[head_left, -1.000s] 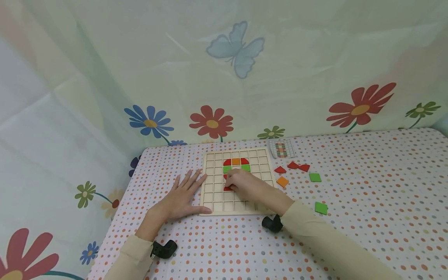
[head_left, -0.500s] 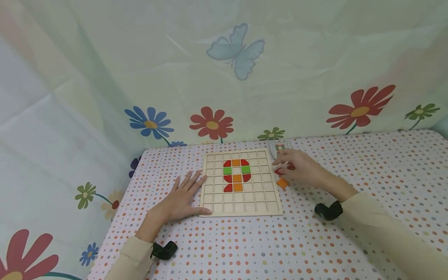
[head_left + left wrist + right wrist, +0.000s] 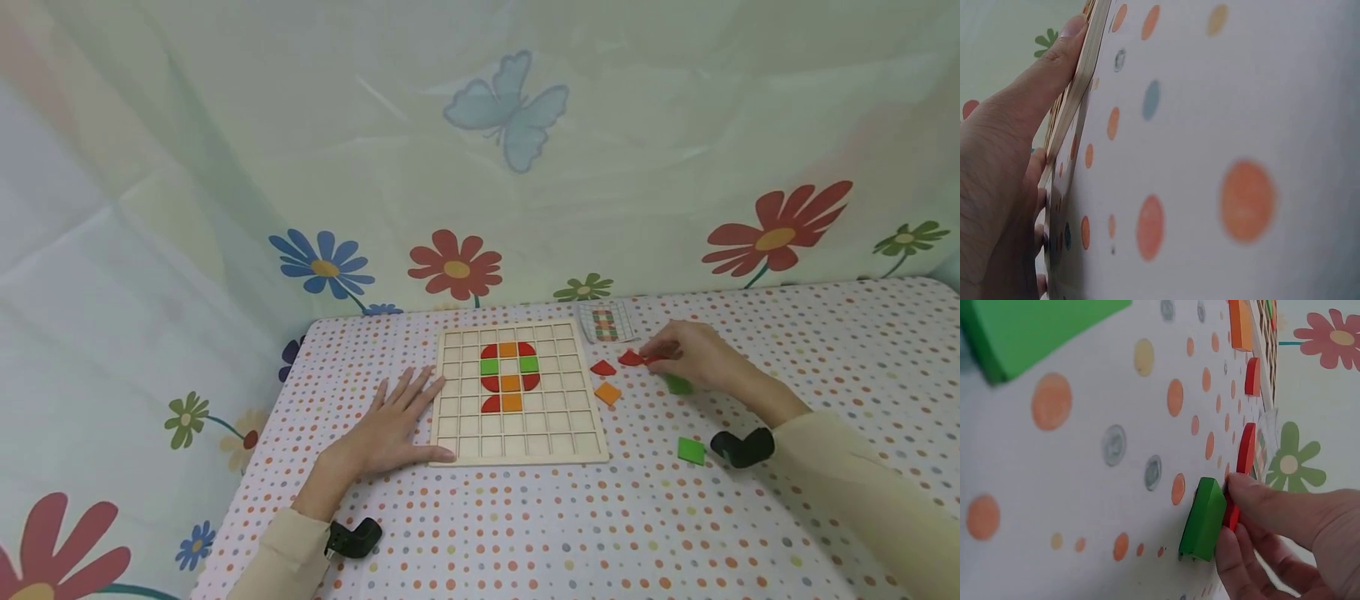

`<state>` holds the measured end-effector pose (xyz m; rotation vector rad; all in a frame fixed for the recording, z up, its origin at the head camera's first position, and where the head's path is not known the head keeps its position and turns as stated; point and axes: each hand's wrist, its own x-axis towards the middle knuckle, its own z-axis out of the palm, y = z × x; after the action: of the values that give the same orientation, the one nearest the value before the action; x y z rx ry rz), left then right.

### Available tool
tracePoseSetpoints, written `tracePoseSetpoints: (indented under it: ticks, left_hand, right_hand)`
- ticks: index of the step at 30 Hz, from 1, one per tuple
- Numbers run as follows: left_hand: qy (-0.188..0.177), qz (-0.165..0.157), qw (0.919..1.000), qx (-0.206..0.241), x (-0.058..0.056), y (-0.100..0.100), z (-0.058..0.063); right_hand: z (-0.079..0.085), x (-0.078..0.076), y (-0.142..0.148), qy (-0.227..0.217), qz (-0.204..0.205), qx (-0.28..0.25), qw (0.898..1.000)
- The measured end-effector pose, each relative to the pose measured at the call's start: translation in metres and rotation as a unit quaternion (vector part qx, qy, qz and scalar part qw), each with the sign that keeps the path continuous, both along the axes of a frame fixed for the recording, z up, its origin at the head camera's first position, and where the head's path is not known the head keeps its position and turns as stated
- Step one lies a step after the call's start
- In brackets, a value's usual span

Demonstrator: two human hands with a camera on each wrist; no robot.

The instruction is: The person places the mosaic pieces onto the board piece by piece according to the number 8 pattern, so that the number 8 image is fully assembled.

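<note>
My left hand (image 3: 393, 425) lies with fingers spread at the left edge of the wooden grid board (image 3: 558, 417); its thumb rests on the frame in the left wrist view. On the board sit red quarter-round tiles (image 3: 491, 404), orange square tiles (image 3: 512, 402) and green square tiles (image 3: 528, 364) in a ring with a short row below. Right of the board, my right hand (image 3: 697, 354) pinches a red quarter-round tile (image 3: 1231, 515) between thumb and fingers. Another red tile (image 3: 1246, 449) lies right beside it, and a green square tile (image 3: 1204, 519) is close by the fingertips.
A pattern card (image 3: 606, 322) lies at the board's upper right corner. Loose on the dotted cloth are a red tile (image 3: 603, 367), an orange tile (image 3: 608, 393) and a green tile (image 3: 691, 451). A flowered curtain (image 3: 637, 167) hangs behind the table.
My right hand has left the board, where a red tile and an orange tile show below the ring, and moved right past the nearer red tiles to pinch another. The left hand has stayed put.
</note>
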<state>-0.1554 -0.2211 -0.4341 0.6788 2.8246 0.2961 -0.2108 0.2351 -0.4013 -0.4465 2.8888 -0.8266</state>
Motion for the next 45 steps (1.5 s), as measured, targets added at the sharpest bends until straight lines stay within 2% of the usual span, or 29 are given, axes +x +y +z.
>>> tracePoseSetpoints:
  ticks: [7,16,32,41,45]
  left_hand:
    - [-0.007,0.005,1.0000,-0.003,0.000,0.001,0.002]
    - [-0.008,0.002,1.0000,-0.004,0.001,0.000,0.005]
    - [-0.019,0.000,0.9998,-0.007,-0.003,0.006,0.003]
    - [-0.012,0.004,0.9999,-0.004,-0.001,0.004,0.005]
    - [-0.008,0.006,0.9999,-0.002,0.000,0.001,0.004]
  right_hand:
    - [-0.001,0.003,0.002,-0.033,-0.049,0.009,0.998]
    - [-0.002,0.007,0.002,-0.027,-0.069,-0.002,0.997]
    - [-0.013,0.028,0.009,0.065,-0.067,0.009,0.996]
    - [-0.009,0.032,0.007,0.097,-0.075,-0.001,0.992]
    - [-0.004,0.033,-0.002,0.113,-0.057,-0.013,0.992]
